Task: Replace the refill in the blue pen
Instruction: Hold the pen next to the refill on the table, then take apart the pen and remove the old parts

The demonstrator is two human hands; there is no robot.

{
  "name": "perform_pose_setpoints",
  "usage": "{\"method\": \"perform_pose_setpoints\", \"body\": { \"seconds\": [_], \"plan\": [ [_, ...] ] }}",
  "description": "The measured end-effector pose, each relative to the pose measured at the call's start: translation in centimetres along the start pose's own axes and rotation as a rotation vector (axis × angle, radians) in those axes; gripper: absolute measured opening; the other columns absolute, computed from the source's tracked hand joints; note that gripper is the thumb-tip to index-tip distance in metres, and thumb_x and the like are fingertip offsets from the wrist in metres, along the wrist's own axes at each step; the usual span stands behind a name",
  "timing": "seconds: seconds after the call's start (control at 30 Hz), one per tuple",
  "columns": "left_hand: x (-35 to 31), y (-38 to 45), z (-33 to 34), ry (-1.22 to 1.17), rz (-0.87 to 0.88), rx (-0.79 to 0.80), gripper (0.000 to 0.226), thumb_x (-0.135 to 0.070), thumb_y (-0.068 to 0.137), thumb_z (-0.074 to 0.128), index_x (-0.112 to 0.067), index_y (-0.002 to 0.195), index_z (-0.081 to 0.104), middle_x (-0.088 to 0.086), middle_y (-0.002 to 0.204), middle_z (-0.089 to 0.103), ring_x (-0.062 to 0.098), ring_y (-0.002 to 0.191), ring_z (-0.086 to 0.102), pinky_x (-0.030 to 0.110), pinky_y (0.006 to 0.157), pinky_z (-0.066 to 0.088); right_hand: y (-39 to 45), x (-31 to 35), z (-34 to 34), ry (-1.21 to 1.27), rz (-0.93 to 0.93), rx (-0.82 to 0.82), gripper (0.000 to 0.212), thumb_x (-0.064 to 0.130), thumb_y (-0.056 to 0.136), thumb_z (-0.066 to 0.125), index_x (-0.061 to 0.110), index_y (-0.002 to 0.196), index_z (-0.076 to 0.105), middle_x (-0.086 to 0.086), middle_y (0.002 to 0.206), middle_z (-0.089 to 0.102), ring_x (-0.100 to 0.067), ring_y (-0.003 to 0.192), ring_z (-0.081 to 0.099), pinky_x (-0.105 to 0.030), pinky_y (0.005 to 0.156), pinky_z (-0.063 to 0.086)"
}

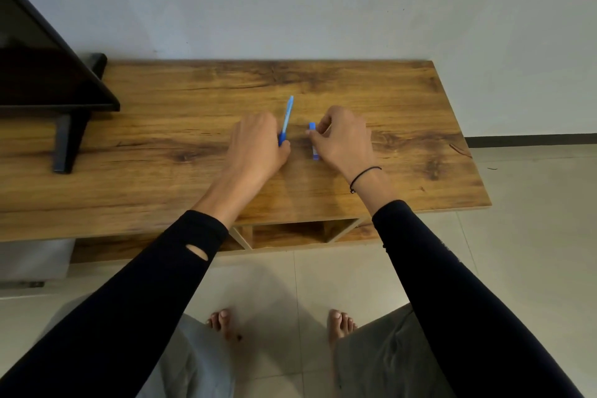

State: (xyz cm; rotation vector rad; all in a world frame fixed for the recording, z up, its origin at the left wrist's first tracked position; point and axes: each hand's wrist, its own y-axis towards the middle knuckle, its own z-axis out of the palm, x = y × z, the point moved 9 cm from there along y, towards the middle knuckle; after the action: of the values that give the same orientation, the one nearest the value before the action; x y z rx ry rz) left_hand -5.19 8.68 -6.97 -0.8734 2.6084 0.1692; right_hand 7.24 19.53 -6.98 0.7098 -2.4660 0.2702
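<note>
A blue pen (287,116) is held over the middle of the wooden table (161,126), its far end pointing away from me. My left hand (255,142) grips the pen's near end between thumb and fingers. A short blue pen piece (312,140), possibly the cap or the other barrel half, is pinched by my right hand (342,139) just to the right of the pen. The two blue parts are a small gap apart. No loose refill shows.
A dark TV screen (42,68) on a black stand leg (66,145) occupies the table's left end. The table's right edge (465,139) drops to the tiled floor. A white wall runs behind. My bare feet show below.
</note>
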Motion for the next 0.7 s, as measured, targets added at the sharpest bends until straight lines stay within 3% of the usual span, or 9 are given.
{"method": "perform_pose_setpoints", "body": {
  "seconds": [0.17, 0.23, 0.33, 0.4, 0.47, 0.5, 0.6, 0.7],
  "plan": [
    [-1.0, -0.4, 0.7, 0.074, 0.050, 0.013, 0.022, -0.029, 0.102, 0.069, -0.007, 0.099, 0.070, 0.007, 0.084, 0.062, 0.027, 0.076, 0.062, 0.039, 0.063, 0.049, -1.5, 1.7, 0.1, -0.261, -0.045, -0.020, 0.024, 0.030, 0.098, 0.067, 0.010, 0.108, 0.060, -0.016, 0.112, 0.067, -0.040, 0.105, 0.066, -0.039, 0.071, 0.043],
    [-1.1, -0.6, 0.8, 0.077, 0.060, 0.020, 0.028, -0.036, 0.100, 0.073, -0.008, 0.101, 0.070, 0.009, 0.086, 0.067, 0.028, 0.078, 0.068, 0.042, 0.066, 0.059, -1.7, 2.1, -0.1, -0.292, -0.049, -0.036, 0.014, 0.025, 0.098, 0.065, 0.013, 0.099, 0.057, -0.012, 0.103, 0.062, -0.039, 0.103, 0.066, -0.039, 0.070, 0.042],
    [-1.2, -1.0, 0.3, 0.089, 0.055, 0.020, 0.032, -0.044, 0.098, 0.073, -0.012, 0.094, 0.067, 0.003, 0.078, 0.063, 0.022, 0.072, 0.065, 0.036, 0.063, 0.053, -1.8, 1.9, -0.4, -0.281, -0.021, -0.032, 0.032, 0.031, 0.094, 0.069, 0.016, 0.078, 0.046, 0.000, 0.080, 0.049, -0.031, 0.086, 0.062, -0.038, 0.065, 0.040],
    [-1.1, -0.7, -0.9, 0.071, 0.055, -0.020, 0.031, -0.044, 0.100, 0.070, -0.014, 0.098, 0.072, 0.000, 0.074, 0.065, 0.021, 0.072, 0.067, 0.038, 0.069, 0.054, -1.7, 1.7, -0.6, -0.248, -0.008, -0.017, 0.037, 0.035, 0.090, 0.072, 0.017, 0.072, 0.045, 0.000, 0.074, 0.050, -0.030, 0.078, 0.058, -0.035, 0.061, 0.036],
    [-0.4, -0.1, -2.3, -0.108, 0.014, -0.063, 0.028, -0.042, 0.101, 0.068, -0.018, 0.110, 0.080, -0.001, 0.085, 0.078, 0.020, 0.080, 0.075, 0.042, 0.082, 0.062, -1.3, 1.9, -1.2, -0.210, -0.053, -0.024, 0.027, 0.033, 0.087, 0.071, 0.013, 0.077, 0.056, -0.006, 0.079, 0.060, -0.033, 0.076, 0.060, -0.034, 0.060, 0.036],
    [0.1, 0.1, -2.7, -0.263, -0.029, -0.063, 0.026, -0.040, 0.101, 0.069, -0.019, 0.108, 0.083, -0.002, 0.088, 0.082, 0.018, 0.082, 0.078, 0.041, 0.084, 0.064, -1.2, 2.2, -1.6, -0.188, -0.085, -0.031, 0.024, 0.033, 0.087, 0.070, 0.012, 0.082, 0.060, -0.006, 0.081, 0.064, -0.033, 0.075, 0.060, -0.035, 0.059, 0.037],
    [1.2, 0.5, -1.8, -0.730, -0.178, 0.009, 0.021, -0.036, 0.101, 0.073, -0.021, 0.091, 0.083, 0.001, 0.081, 0.083, 0.017, 0.073, 0.082, 0.036, 0.072, 0.068, -1.3, 3.6, -2.4, -0.125, -0.214, -0.012, 0.019, 0.033, 0.083, 0.071, 0.016, 0.087, 0.063, -0.001, 0.079, 0.069, -0.025, 0.072, 0.063, -0.039, 0.059, 0.049],
    [1.5, 0.5, -0.6, -0.940, -0.259, 0.091, 0.014, -0.026, 0.099, 0.078, -0.016, 0.091, 0.082, 0.007, 0.080, 0.081, 0.010, 0.065, 0.080, 0.024, 0.062, 0.064, -1.6, 4.3, -2.7, -0.092, -0.336, 0.010, 0.016, 0.028, 0.081, 0.070, 0.016, 0.086, 0.062, 0.000, 0.077, 0.070, -0.024, 0.070, 0.065, -0.044, 0.062, 0.056]
  ]
}}
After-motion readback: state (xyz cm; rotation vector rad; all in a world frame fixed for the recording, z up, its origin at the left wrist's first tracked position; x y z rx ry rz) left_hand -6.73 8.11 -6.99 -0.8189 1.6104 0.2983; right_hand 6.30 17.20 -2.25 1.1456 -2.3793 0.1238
